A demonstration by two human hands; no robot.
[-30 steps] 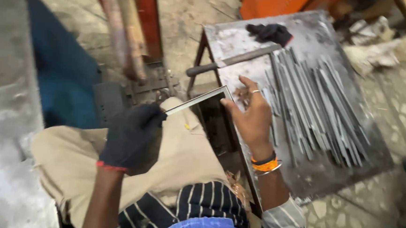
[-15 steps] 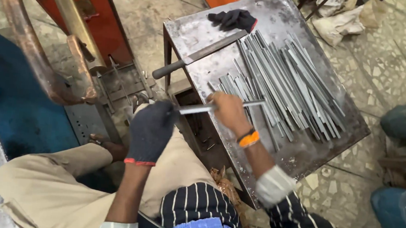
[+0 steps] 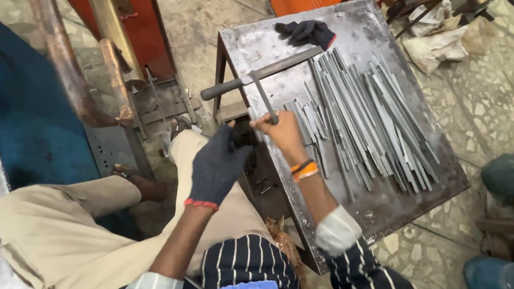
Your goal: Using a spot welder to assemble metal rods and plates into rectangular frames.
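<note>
Holding: the right hand [image 3: 284, 137] has its bare fingers [image 3: 265, 122] pinched tight on one thin metal strip [image 3: 264, 102].
Strip place: it sticks up and away from the hand, over the near left part of the bench [image 3: 251, 43], and its far end is close to the long tool's handle.
Left hand: the left hand [image 3: 219, 166] wears a dark knit glove with a red cuff. Its fingers are curled just beside the right hand. I cannot tell if they hold anything.
Doing it well: I think a grip near the end of the strip, with the gloved hand close by to steady it, would keep it from wobbling. The edges may be sharp, so the bare hand should go slow.
Strip feel: flat, thin, narrow, grey and hard, with a dull shine.
Pile: many more metal strips [image 3: 365, 118] lie side by side on the bench, long ones to the right and short ones near the hand.
Long tool: a flat grey bar with a round dark handle [image 3: 261, 74] lies slanted across the bench.
Spare glove: a dark glove [image 3: 305, 31] lies crumpled at the far end.
Bench top: a grey steel sheet, scratched and stained.
Around: a rusty bent pipe [image 3: 60, 55], a red machine frame [image 3: 139, 24] and a speckled stone floor [image 3: 497, 105].
</note>
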